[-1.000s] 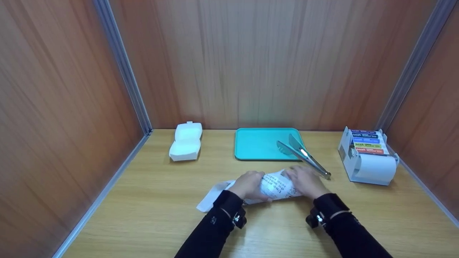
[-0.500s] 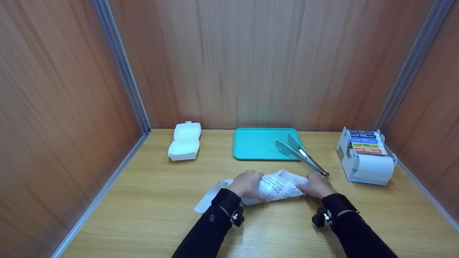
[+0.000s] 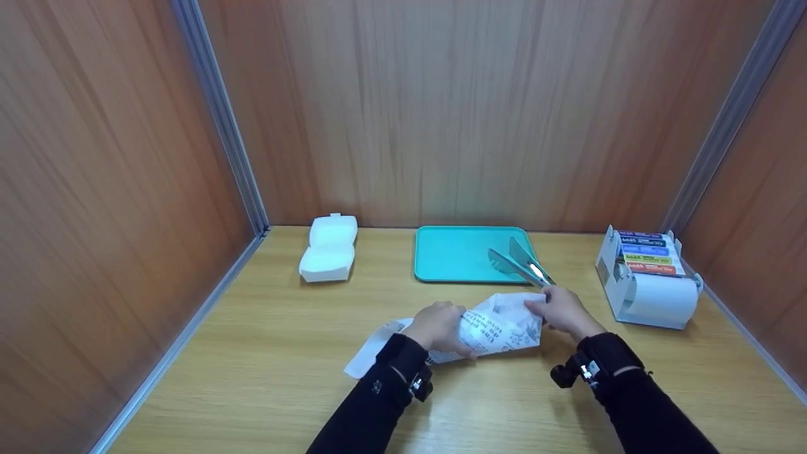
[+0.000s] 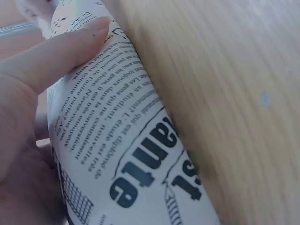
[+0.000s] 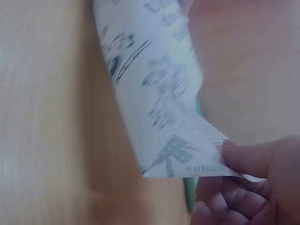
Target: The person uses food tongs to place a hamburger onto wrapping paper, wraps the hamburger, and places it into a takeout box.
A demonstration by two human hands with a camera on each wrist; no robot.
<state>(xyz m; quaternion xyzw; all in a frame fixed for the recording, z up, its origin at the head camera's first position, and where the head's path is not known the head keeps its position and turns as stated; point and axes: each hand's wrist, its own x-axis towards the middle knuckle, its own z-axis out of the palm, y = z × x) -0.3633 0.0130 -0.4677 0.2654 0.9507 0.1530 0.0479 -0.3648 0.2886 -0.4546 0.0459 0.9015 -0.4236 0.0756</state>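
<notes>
Newsprint-patterned wrapping paper [image 3: 501,328] lies rolled into a tube on the table; whatever is inside is hidden. My left hand [image 3: 436,325] grips the roll around its middle, and in the left wrist view the thumb [image 4: 75,49] lies along the printed paper. At the roll's right end, my right hand [image 3: 563,309] pinches a loose corner of the paper between thumb and fingers. The right wrist view shows that end of the paper [image 5: 159,98] pulled out flat toward the hand. Metal tongs [image 3: 522,263] lie just beyond the right hand, their handle end hidden behind it.
A turquoise tray [image 3: 451,255] sits at the back, the tongs' tips over it. At the back left stands an open white clamshell box [image 3: 328,252]. A white dispenser [image 3: 652,277] with a paper roll and colored labels stands on the right. Wooden walls enclose the table.
My right hand has shifted from atop the roll to its right end, then outward and up with the paper's corner, drawing it out. The left hand keeps its grip in place.
</notes>
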